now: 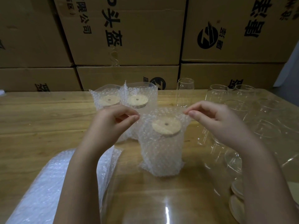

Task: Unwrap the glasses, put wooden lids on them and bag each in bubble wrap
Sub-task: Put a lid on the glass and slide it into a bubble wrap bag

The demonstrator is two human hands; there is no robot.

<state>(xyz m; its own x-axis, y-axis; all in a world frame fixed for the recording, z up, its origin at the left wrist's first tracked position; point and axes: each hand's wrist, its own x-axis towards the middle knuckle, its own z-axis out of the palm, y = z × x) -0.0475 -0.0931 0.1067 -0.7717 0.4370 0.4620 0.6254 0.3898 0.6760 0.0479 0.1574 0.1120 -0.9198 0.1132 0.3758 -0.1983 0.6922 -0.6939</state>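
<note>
Head view: I see left hand (113,121) and right hand (215,118) each pinching a top corner of the bubble bag (160,152); bare glasses (265,126) crowd the right.

Both hands, left (111,122) and right (216,120), extend from bare forearms (80,172).

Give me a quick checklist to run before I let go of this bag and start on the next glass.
1. Wooden lid lies across the glass top inside the bubble wrap bag: ok.
2. Bag stands upright on the table: ok.
3. Left hand and right hand each pinch the bag's top edge: ok.
4. Bag mouth closed over the lid: cannot tell, the film is too clear.
5. Bare glasses wait on the right: ok.
6. Spare bags on the near left, spare lids on the near right: ok.
</note>
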